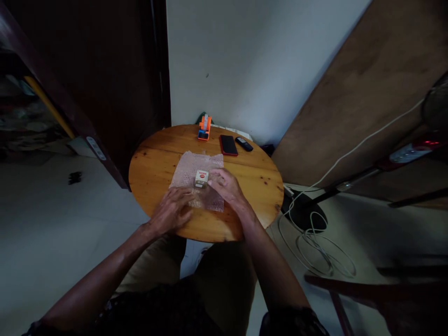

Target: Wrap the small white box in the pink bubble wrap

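Observation:
A sheet of bubble wrap [196, 165] lies flat on a small round wooden table [154, 172]. A small white box [201, 178] with a red mark sits on the sheet near its middle. My right hand [227, 185] rests just right of the box, fingertips touching its side, fingers loosely curled. My left hand [172, 209] lies palm down on the near left corner of the bubble wrap, fingers stretched flat and pressing the sheet.
At the table's far edge stand an orange tape dispenser [204, 128], a dark phone in a red case [228, 145] and a small black device [244, 144]. A white cable [315, 242] coils on the floor to the right. A dark door [105, 84] stands at left.

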The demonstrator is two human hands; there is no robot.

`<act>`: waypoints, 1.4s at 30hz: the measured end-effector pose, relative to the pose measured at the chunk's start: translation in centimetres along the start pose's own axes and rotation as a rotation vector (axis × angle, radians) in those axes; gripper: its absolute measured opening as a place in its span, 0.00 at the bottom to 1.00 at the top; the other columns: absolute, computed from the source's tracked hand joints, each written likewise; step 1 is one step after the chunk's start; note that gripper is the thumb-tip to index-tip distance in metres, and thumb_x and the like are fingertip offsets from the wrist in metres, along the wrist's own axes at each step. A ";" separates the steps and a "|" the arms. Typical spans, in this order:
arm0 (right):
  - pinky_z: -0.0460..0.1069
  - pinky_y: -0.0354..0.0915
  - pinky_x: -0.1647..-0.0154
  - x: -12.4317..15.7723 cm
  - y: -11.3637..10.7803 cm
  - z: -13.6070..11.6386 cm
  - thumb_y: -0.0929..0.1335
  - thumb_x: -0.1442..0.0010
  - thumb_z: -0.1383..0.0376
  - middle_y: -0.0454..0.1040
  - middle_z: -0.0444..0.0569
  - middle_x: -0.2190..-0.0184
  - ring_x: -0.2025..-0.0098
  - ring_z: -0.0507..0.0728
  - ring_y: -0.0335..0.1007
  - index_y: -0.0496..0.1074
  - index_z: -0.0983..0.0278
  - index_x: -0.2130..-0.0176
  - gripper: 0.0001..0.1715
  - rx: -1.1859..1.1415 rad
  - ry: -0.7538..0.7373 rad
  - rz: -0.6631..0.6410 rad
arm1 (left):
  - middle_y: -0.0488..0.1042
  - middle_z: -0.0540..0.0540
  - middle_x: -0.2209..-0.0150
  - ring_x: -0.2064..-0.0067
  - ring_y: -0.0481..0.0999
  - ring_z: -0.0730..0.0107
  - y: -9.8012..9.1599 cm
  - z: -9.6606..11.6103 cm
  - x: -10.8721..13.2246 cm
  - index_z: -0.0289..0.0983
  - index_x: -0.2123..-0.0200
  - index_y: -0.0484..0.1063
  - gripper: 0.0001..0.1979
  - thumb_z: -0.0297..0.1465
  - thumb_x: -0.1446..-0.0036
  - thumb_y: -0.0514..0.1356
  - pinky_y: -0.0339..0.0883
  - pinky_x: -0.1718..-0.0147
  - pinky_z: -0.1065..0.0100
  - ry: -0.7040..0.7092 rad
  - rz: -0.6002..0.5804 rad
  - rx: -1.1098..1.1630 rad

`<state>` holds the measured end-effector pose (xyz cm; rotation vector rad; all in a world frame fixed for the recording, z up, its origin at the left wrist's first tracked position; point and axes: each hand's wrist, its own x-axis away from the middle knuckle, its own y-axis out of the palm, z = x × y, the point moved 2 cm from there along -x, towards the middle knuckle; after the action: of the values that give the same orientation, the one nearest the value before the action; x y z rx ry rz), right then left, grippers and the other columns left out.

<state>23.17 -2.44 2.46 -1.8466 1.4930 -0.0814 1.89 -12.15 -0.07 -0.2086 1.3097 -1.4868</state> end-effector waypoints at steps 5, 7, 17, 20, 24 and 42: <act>0.54 0.64 0.50 4.3 -1.2 -3.8 0.72 0.41 0.64 0.80 0.48 0.55 0.54 0.58 0.75 0.77 0.61 0.58 0.09 0.274 -0.162 -0.355 | 0.76 0.38 0.46 0.40 0.71 0.50 -1.2 -1.7 1.4 0.38 0.49 0.75 0.18 0.28 0.43 0.61 0.65 0.41 0.46 -0.045 0.005 -0.075; 0.57 0.61 0.46 6.0 -0.6 -4.6 0.72 0.40 0.64 0.80 0.51 0.53 0.52 0.61 0.74 0.78 0.63 0.59 0.08 0.498 -0.171 -0.385 | 0.76 0.39 0.46 0.40 0.71 0.50 -1.0 -1.7 1.4 0.38 0.49 0.75 0.18 0.29 0.43 0.62 0.65 0.41 0.46 -0.044 -0.014 -0.091; 0.54 0.57 0.50 5.9 0.4 -4.7 0.64 0.36 0.73 0.81 0.52 0.64 0.62 0.58 0.74 0.76 0.64 0.66 0.12 0.715 -0.138 -0.338 | 0.72 0.38 0.41 0.36 0.65 0.48 -0.2 -0.3 -1.0 0.39 0.48 0.75 0.19 0.30 0.45 0.63 0.56 0.34 0.42 -0.006 -0.068 -0.099; 0.54 0.57 0.49 5.9 0.2 -4.7 0.66 0.36 0.70 0.82 0.49 0.62 0.60 0.58 0.73 0.77 0.62 0.64 0.09 0.659 -0.187 -0.373 | 0.75 0.40 0.44 0.37 0.67 0.50 -0.1 -0.2 -1.4 0.41 0.51 0.76 0.16 0.27 0.44 0.60 0.52 0.33 0.42 0.017 -0.105 -0.103; 0.57 0.56 0.45 6.7 1.4 -4.7 0.66 0.36 0.71 0.81 0.54 0.59 0.56 0.61 0.72 0.78 0.63 0.60 0.11 0.765 -0.267 -0.419 | 0.77 0.42 0.47 0.40 0.70 0.52 -0.1 -0.3 -1.3 0.41 0.53 0.77 0.15 0.27 0.43 0.59 0.52 0.33 0.42 0.010 -0.126 -0.079; 0.55 0.57 0.51 2.0 -1.7 -5.6 0.69 0.39 0.62 0.79 0.49 0.61 0.58 0.60 0.73 0.72 0.60 0.59 0.07 0.484 -0.115 -0.244 | 0.78 0.42 0.54 0.50 0.76 0.56 -0.3 -1.6 -6.7 0.38 0.68 0.78 0.06 0.27 0.42 0.60 0.67 0.46 0.54 -0.136 0.020 -0.010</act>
<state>22.48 -6.94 6.68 -1.5934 1.0489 -0.4098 3.26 -6.06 2.86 -0.2971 1.2066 -1.4242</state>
